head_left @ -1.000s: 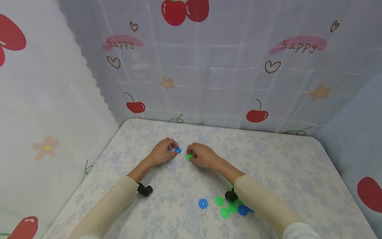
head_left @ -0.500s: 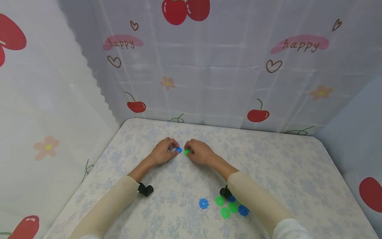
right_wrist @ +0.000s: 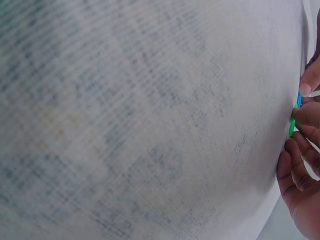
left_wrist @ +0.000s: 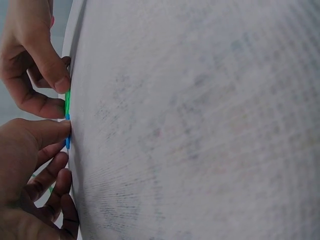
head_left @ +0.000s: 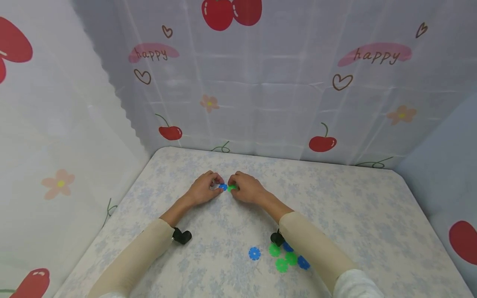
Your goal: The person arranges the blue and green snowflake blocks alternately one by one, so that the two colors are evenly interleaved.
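Note:
In the head view my left hand (head_left: 203, 189) pinches a small blue notched disc (head_left: 223, 187) between thumb and fingers, low over the table. Facing it, my right hand (head_left: 247, 188) pinches a green notched disc (head_left: 231, 188). From the left wrist view, the green disc (left_wrist: 67, 102) and the blue disc (left_wrist: 68, 141) stand edge to edge and appear to touch. Whether their notches interlock cannot be told. The right wrist view shows the green disc (right_wrist: 292, 126) beside the blue disc (right_wrist: 299, 100), both partly hidden by fingers.
Nearer the body, a lone blue disc (head_left: 254, 253) lies on the patterned tabletop (head_left: 208, 256). To its right is a loose group of several green discs (head_left: 281, 265) and blue discs (head_left: 303, 262), partly covered by the right sleeve (head_left: 316, 252). A printed curtain (head_left: 253, 95) rises behind the table.
My right hand has moved left and slightly away from the body, bringing the green disc up against the blue one. The left hand has stayed nearly still.

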Tool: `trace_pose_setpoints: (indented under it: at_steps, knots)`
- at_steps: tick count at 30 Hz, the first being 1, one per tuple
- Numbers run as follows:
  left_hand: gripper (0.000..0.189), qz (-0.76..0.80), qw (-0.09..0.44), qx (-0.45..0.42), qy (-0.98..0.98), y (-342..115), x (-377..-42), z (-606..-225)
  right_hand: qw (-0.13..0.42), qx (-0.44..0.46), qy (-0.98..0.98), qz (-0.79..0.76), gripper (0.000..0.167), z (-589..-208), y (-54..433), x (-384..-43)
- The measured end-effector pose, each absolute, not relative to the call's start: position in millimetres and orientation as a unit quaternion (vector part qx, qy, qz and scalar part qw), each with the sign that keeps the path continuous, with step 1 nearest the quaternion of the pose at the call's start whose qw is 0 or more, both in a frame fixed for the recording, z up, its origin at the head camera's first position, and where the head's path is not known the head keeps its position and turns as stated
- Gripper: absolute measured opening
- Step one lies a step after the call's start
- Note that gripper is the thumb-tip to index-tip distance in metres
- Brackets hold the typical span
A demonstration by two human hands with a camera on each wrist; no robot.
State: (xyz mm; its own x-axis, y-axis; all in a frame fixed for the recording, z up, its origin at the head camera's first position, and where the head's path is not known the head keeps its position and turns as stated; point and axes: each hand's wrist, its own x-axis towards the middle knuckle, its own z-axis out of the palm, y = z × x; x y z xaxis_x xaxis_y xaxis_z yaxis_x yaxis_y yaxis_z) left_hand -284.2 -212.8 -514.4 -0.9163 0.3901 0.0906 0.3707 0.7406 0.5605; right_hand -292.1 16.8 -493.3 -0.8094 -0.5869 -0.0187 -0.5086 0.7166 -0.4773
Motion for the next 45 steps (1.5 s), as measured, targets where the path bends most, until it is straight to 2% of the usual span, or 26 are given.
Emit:
trace_pose_setpoints:
  at_steps: [9,15,22,37,45]
  knots:
    - [0.02,0.301,0.024,0.198,0.932,-209.7,-283.3,-511.2,0.085,-0.296,0.92,-0.243,0.024,-490.8,19.0,-290.3]
    - [0.02,0.3,0.032,0.186,0.935,-210.4,-283.2,-510.2,0.073,-0.309,0.911,-0.265,0.033,-490.6,23.9,-287.5]
    - [0.021,0.298,0.034,0.185,0.936,-211.6,-285.1,-511.0,0.085,-0.328,0.899,-0.275,0.036,-491.2,43.9,-272.9]
    - [0.036,0.283,0.035,0.196,0.938,-204.4,-280.9,-504.9,0.154,-0.369,0.87,-0.289,0.023,-481.5,92.7,-220.3]
    - [0.035,0.271,0.031,0.196,0.942,-195.0,-282.9,-508.4,0.182,-0.379,0.857,-0.299,0.015,-484.9,99.4,-196.1]
